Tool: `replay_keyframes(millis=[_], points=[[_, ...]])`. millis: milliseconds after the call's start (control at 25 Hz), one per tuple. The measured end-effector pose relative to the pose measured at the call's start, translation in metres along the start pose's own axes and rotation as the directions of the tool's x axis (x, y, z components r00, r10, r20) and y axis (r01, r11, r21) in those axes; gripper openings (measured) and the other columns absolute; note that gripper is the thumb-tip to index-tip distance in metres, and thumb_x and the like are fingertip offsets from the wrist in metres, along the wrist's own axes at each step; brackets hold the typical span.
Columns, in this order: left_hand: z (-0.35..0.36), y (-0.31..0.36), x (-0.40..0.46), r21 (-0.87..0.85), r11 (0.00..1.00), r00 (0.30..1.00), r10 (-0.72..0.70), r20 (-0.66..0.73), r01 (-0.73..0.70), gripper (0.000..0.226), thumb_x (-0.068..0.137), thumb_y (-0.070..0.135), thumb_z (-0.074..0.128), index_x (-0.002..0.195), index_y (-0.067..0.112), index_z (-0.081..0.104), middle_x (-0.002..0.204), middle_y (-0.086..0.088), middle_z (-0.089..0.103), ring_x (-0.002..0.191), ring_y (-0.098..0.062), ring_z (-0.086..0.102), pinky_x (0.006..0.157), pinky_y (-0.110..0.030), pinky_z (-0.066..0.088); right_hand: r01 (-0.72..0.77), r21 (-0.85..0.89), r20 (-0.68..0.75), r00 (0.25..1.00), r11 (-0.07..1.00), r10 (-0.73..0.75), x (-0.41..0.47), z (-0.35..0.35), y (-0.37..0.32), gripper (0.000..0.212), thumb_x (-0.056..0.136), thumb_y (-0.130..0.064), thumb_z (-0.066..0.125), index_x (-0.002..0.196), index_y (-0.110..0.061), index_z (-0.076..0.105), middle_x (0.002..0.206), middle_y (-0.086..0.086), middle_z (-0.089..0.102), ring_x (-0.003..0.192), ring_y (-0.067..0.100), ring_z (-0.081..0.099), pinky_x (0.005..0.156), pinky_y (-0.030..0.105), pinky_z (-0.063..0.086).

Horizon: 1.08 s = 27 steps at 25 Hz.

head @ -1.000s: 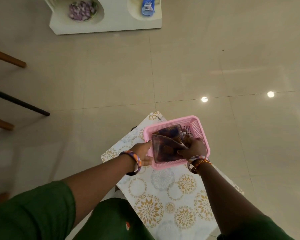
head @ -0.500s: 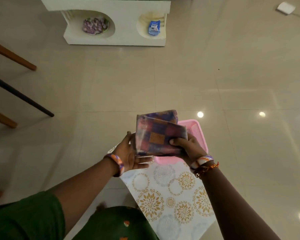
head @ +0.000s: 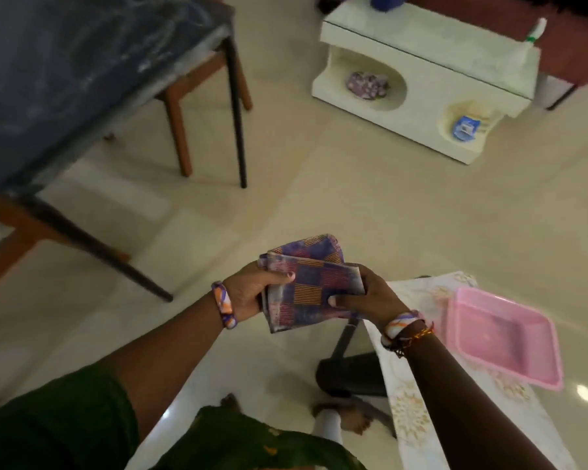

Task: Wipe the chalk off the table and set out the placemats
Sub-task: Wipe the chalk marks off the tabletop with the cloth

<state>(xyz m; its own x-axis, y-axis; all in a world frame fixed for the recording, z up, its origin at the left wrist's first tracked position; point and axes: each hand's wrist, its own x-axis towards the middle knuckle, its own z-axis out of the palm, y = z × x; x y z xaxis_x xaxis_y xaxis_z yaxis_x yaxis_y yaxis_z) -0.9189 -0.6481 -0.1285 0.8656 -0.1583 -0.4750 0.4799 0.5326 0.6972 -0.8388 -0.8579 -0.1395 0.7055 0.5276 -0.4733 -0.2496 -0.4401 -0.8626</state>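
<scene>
Checked folded cloth (head: 308,286) sits pinched between my left hand (head: 250,293) and right hand (head: 367,296). The chalky dark table (head: 82,72) lies upper left, nearer my left hand.

Woven cloth placemats (head: 306,286), glossy floor tiles (head: 353,198), seemingly plastic basket (head: 503,337)

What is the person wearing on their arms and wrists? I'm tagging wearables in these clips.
The left hand has a chunky bangle at the wrist, marbled orange, purple and white. The right hand has a similar marbled bangle plus a thin orange-red thread bracelet just behind it. Both forearms are bare; a dark green sleeve covers the left upper arm.
</scene>
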Motion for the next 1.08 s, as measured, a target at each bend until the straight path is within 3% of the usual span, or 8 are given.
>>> replay_keyframes(millis=[120, 280, 360, 560, 720, 880, 1000, 1080], points=[[-0.067, 0.021, -0.061, 0.154, 0.987, 0.983, 0.07, -0.17, -0.044, 0.07, 0.062, -0.006, 0.058, 0.131, 0.001, 0.049, 0.109, -0.02, 0.064, 0.088, -0.026, 0.064, 0.088, -0.041, 0.05, 0.056, -0.436, 0.121, 0.993, 0.898, -0.003, 0.025, 0.072, -0.045, 0.105, 0.063, -0.031, 0.084, 0.148, -0.014, 0.025, 0.14, 0.014, 0.046, 0.125, 0.031, 0.048, 0.104, 0.045, 0.041], [-0.11, 0.054, -0.128, 0.528, 0.849, 0.96, 0.168, -0.225, -0.025, 0.06, 0.068, -0.018, 0.056, 0.122, 0.006, 0.055, 0.08, 0.003, 0.067, 0.076, -0.009, 0.061, 0.075, -0.025, 0.049, 0.419, -0.76, 0.336, 0.908, 0.497, -0.251, 0.037, 0.171, -0.115, 0.121, 0.067, -0.038, 0.083, 0.152, -0.022, -0.002, 0.159, 0.005, 0.004, 0.146, 0.023, 0.004, 0.113, 0.038, 0.018], [-0.121, 0.069, -0.153, 0.675, 0.737, 0.963, 0.185, -0.196, -0.004, 0.039, 0.072, -0.013, 0.059, 0.098, 0.015, 0.065, 0.083, 0.004, 0.065, 0.08, -0.011, 0.059, 0.077, -0.028, 0.048, 0.597, -0.731, 0.542, 0.802, 0.331, -0.251, 0.039, 0.212, -0.144, 0.109, 0.065, -0.045, 0.082, 0.151, -0.027, 0.016, 0.157, 0.001, 0.02, 0.145, 0.022, 0.011, 0.111, 0.041, 0.02], [-0.156, 0.099, -0.195, 0.734, 0.678, 0.866, 0.35, -0.356, 0.028, 0.018, 0.081, 0.005, 0.066, 0.082, 0.022, 0.063, 0.08, 0.005, 0.061, 0.077, -0.011, 0.058, 0.07, -0.025, 0.044, 0.709, -0.601, 0.686, 0.694, 0.368, -0.216, 0.059, 0.251, -0.195, 0.036, 0.079, -0.013, 0.07, 0.115, -0.013, 0.064, 0.105, 0.007, 0.067, 0.096, 0.023, 0.06, 0.077, 0.029, 0.044], [-0.201, 0.128, -0.223, 0.601, 0.794, 0.635, 0.418, -0.65, 0.094, 0.029, 0.083, 0.021, 0.067, 0.11, 0.01, 0.062, 0.097, 0.003, 0.062, 0.086, -0.008, 0.058, 0.075, -0.02, 0.047, 0.61, -0.739, 0.491, 0.778, 0.284, -0.393, 0.089, 0.249, -0.238, 0.026, 0.082, -0.02, 0.06, 0.107, -0.017, 0.067, 0.096, 0.013, 0.068, 0.092, 0.034, 0.062, 0.071, 0.035, 0.045], [-0.247, 0.156, -0.222, 0.36, 0.932, 0.495, 0.293, -0.818, 0.044, 0.043, 0.089, 0.023, 0.061, 0.126, 0.004, 0.054, 0.124, -0.007, 0.056, 0.11, -0.021, 0.055, 0.086, -0.029, 0.046, 0.365, -0.93, 0.295, 0.65, -0.053, -0.701, 0.145, 0.258, -0.298, 0.037, 0.093, -0.023, 0.044, 0.129, -0.027, 0.053, 0.105, 0.013, 0.066, 0.093, 0.037, 0.062, 0.068, 0.037, 0.046], [-0.273, 0.18, -0.193, 0.125, 0.989, 0.385, 0.148, -0.911, -0.083, 0.043, 0.092, 0.036, 0.054, 0.122, 0.005, 0.053, 0.111, -0.007, 0.06, 0.098, -0.022, 0.058, 0.089, -0.037, 0.046, 0.424, -0.896, 0.4, 0.632, -0.136, -0.664, 0.18, 0.299, -0.323, 0.054, 0.091, -0.006, 0.043, 0.142, -0.021, 0.035, 0.136, 0.015, 0.048, 0.105, 0.037, 0.059, 0.074, 0.041, 0.046], [-0.277, 0.199, -0.174, -0.043, 0.974, 0.341, 0.035, -0.94, -0.221, 0.044, 0.094, 0.048, 0.044, 0.107, 0.008, 0.056, 0.095, -0.006, 0.057, 0.079, -0.017, 0.054, 0.086, -0.038, 0.048, 0.617, -0.756, 0.639, 0.623, -0.217, -0.451, 0.191, 0.334, -0.317, 0.053, 0.093, -0.021, 0.047, 0.143, -0.023, 0.033, 0.146, 0.011, 0.037, 0.113, 0.037, 0.055, 0.086, 0.044, 0.045]])
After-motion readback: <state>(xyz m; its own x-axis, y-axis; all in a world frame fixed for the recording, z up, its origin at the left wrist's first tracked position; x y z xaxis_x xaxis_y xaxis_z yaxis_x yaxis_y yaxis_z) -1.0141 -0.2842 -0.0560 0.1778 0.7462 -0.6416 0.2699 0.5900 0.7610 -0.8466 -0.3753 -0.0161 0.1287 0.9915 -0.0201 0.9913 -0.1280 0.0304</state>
